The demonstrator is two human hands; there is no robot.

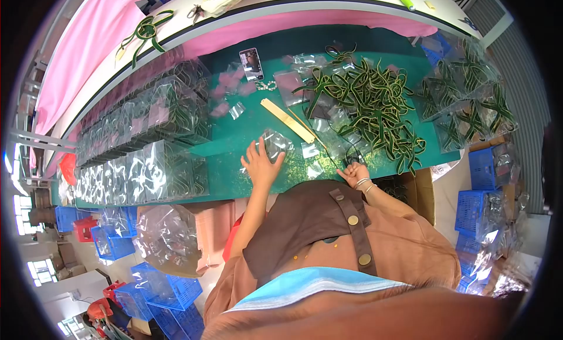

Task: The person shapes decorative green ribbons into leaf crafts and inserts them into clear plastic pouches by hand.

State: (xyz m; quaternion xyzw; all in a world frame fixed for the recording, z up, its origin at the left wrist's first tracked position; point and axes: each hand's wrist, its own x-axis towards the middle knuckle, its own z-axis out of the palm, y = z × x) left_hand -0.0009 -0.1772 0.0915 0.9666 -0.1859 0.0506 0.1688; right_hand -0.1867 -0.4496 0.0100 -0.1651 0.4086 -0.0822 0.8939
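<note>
My left hand lies near the table's front edge with its fingers spread. Its fingertips touch a crumpled clear plastic bag or box. On the right, my right hand has its fingers curled at a small dark object, too small to make out. Just beyond that hand lies a big tangled heap of green ribbon loops with gold edges. Between my hands are a pale yellow flat strip, a thin stick and small clear packets.
Rows of filled clear boxes stand along the green table's left side. More clear packages of green ribbon sit at the right. A phone and a beaded bracelet lie behind. Blue crates flank the table.
</note>
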